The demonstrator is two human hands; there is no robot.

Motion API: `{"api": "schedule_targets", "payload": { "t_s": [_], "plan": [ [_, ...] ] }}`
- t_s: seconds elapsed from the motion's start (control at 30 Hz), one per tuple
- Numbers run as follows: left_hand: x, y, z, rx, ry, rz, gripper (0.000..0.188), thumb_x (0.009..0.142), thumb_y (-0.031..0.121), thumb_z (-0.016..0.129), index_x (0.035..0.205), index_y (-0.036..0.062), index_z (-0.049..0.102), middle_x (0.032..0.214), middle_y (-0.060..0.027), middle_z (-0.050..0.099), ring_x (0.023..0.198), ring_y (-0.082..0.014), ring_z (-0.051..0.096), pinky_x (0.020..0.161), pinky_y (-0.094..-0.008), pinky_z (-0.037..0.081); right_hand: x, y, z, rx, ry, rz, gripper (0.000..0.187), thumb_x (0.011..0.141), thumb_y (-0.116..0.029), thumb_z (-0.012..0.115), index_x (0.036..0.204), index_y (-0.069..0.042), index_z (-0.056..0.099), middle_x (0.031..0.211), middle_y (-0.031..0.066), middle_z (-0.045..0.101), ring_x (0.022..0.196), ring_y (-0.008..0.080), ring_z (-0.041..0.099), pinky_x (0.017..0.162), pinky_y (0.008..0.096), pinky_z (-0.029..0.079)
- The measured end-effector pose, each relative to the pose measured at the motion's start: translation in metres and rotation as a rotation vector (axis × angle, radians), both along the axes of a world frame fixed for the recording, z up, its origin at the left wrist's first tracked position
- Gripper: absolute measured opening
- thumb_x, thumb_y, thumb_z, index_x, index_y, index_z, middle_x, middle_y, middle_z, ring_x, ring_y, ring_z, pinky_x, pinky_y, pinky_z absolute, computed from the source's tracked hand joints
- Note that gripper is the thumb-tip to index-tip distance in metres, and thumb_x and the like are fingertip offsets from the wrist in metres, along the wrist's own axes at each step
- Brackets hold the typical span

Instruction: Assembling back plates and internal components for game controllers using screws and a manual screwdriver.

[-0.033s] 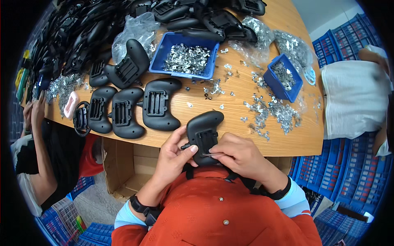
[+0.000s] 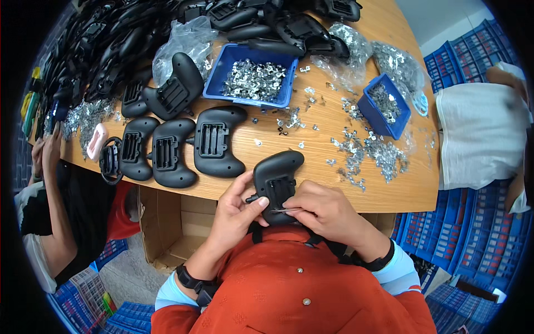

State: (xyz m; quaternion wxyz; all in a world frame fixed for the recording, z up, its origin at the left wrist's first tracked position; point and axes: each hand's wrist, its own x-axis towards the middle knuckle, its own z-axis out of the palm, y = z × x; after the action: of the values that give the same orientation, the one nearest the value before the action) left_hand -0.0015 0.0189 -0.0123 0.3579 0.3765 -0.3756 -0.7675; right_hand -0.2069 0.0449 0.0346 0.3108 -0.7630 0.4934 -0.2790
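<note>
Just off the table's near edge, my left hand (image 2: 238,205) grips a black game controller shell (image 2: 278,164), its thumb on the side of the open battery bay. The shell stands tilted with the bay facing me. My right hand (image 2: 321,207) is closed on thin metal tweezers (image 2: 286,210), whose tips reach the lower end of the bay. Whether the tips pinch a small part is too small to tell. Left of my hands lie more shells with open bays: one black shell (image 2: 217,139), a second black shell (image 2: 171,153) and a third black shell (image 2: 137,147).
A blue bin (image 2: 210,83) of small metal clips stands ahead; a smaller blue bin (image 2: 396,127) sits right. Loose clips (image 2: 384,156) litter the wooden table (image 2: 311,167). Black shells (image 2: 100,61) pile up far left. Another person's hands (image 2: 51,147) are at the left edge.
</note>
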Motion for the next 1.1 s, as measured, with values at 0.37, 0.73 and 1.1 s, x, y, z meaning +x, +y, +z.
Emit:
{"api": "schedule_targets", "payload": {
  "t_s": [0.37, 0.73, 1.1],
  "plan": [
    [0.001, 0.001, -0.002, 0.021, 0.027, 0.002, 0.057, 0.090, 0.006, 0.061, 0.140, -0.0003, 0.034, 0.105, -0.0114, 0.064, 0.078, -0.0121, 0.065, 0.057, -0.0244, 0.057, 0.000, -0.002, -0.010, 0.022, -0.007, 0.024, 0.011, 0.078, -0.013, 0.072, 0.084, -0.007, 0.064, 0.078, 0.0065, 0.057, 0.065, 0.0247, 0.061, 0.055, 0.0353, 0.048],
    [0.000, 0.000, 0.002, 0.026, 0.021, 0.002, 0.056, 0.090, 0.005, 0.060, 0.140, -0.0011, 0.035, 0.104, -0.0112, 0.065, 0.077, -0.0119, 0.065, 0.058, -0.0237, 0.056, -0.006, 0.011, -0.020, -0.158, 0.026, 0.026, 0.013, 0.075, -0.004, 0.071, 0.086, -0.006, 0.068, 0.077, 0.0061, 0.060, 0.063, 0.0217, 0.062, 0.051, 0.0316, 0.047],
    [0.002, 0.001, 0.000, 0.020, 0.031, -0.027, 0.056, 0.092, 0.003, 0.058, 0.142, 0.0000, 0.032, 0.106, -0.0091, 0.064, 0.081, -0.0085, 0.061, 0.058, -0.0211, 0.054, -0.006, 0.018, -0.026, -0.340, 0.063, 0.043, 0.018, 0.072, -0.001, 0.072, 0.088, -0.004, 0.067, 0.074, 0.0072, 0.060, 0.059, 0.0215, 0.062, 0.047, 0.0318, 0.048]
  ]
}}
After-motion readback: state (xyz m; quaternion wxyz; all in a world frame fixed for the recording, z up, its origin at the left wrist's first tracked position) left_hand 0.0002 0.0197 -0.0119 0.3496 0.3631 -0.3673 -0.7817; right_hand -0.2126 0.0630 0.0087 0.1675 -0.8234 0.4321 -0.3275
